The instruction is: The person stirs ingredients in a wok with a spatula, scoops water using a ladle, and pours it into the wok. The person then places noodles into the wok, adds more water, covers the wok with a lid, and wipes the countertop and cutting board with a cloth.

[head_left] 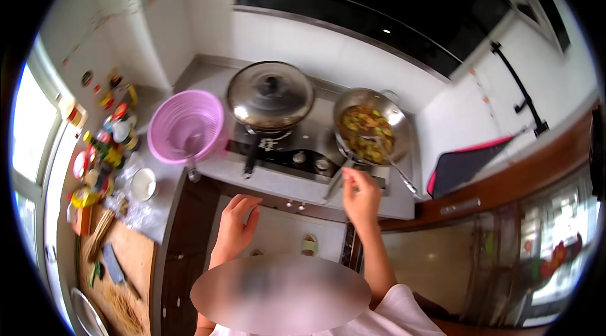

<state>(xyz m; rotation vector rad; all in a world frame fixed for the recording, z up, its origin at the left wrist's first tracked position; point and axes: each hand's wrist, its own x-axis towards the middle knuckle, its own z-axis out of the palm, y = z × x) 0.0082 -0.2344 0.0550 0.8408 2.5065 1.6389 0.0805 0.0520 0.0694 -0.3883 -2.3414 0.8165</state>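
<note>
My left hand (pixel 238 222) hangs in front of the counter edge with its fingers bent and loosely apart, holding nothing. Near the lower end of the right wok's handle is my right hand (pixel 360 196), its thumb and fingertips close together; anything between them is too small to make out. A wok (pixel 399 123) on the right burner holds cooked food (pixel 364 126) in pieces, and a metal spatula (pixel 404 178) rests in it, its handle over the rim. On the left burner stands a pan covered by a domed lid (pixel 270 94), its black handle (pixel 252 155) pointing toward me.
A pink basket (pixel 161 126) sits left of the stove, a ladle (pixel 193 169) beside it. Bottles and jars (pixel 107 147), a white bowl (pixel 144 184) and a cutting board (pixel 136 251) with a knife (pixel 113 263) line the left counter. A range hood (pixel 353 14) overhangs the stove.
</note>
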